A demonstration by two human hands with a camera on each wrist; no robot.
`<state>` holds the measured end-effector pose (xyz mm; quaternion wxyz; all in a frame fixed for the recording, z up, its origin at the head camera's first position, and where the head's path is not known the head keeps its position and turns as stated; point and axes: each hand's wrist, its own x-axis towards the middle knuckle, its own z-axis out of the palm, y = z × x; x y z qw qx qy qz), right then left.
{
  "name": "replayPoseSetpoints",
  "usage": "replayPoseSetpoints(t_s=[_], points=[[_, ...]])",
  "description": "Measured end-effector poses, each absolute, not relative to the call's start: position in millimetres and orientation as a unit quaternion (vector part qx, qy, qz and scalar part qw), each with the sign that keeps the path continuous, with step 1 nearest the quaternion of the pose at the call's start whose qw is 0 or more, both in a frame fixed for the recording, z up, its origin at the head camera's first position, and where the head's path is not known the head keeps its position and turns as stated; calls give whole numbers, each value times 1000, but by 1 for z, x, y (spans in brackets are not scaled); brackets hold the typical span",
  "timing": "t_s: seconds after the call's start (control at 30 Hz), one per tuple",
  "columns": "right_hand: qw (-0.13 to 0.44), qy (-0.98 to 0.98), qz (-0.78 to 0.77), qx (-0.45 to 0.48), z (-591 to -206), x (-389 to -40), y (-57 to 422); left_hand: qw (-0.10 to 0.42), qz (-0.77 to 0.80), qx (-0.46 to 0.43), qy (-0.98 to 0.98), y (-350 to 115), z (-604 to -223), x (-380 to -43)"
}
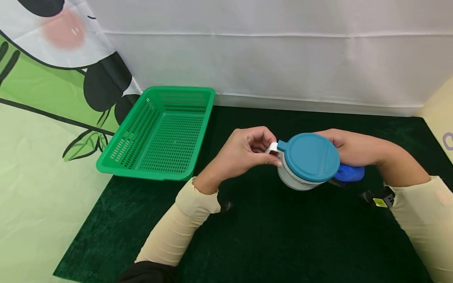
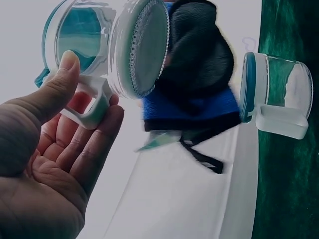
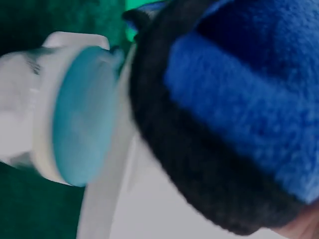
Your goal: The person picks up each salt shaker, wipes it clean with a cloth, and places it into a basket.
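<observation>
My left hand (image 1: 249, 151) holds a glass jar (image 2: 89, 45) by its white handle (image 2: 89, 107), with the thumb against the glass. A flat blue lid (image 1: 312, 157) covers the jar, which is tilted off the vertical. Close against the jar's far side, my right hand (image 1: 354, 147) grips a blue fleecy cloth (image 1: 349, 173) with black edging. A black loop (image 2: 204, 157) hangs from the cloth in the left wrist view, and most of the right fingers are hidden. A second lidded jar (image 2: 284, 87) with a white handle stands on the dark green tabletop cover.
An open green plastic basket (image 1: 175, 141) with slotted sides sits at the back left of the dark green cover (image 1: 269, 236). A white sheet (image 1: 265, 70) rises behind it, and a printed panel (image 1: 70, 118) stands at the left. A pale panel (image 1: 439, 114) borders the right.
</observation>
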<state>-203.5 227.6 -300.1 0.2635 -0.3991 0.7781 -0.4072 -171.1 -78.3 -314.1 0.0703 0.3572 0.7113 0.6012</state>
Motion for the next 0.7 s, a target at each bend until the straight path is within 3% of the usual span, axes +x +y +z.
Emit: replayPoseSetpoints(t_s=[0.23,0.47,0.7], points=[[196,813,-363,-411,-266,-201,236,78,604,363,705,-77,-315,-173],[264,759,-428,-414,-285,-198,236,84,608,364,701,-77,-314,-172],[266,700,-492,-445,-319,-199,245,85,601,365,706,-79,-314,-171]])
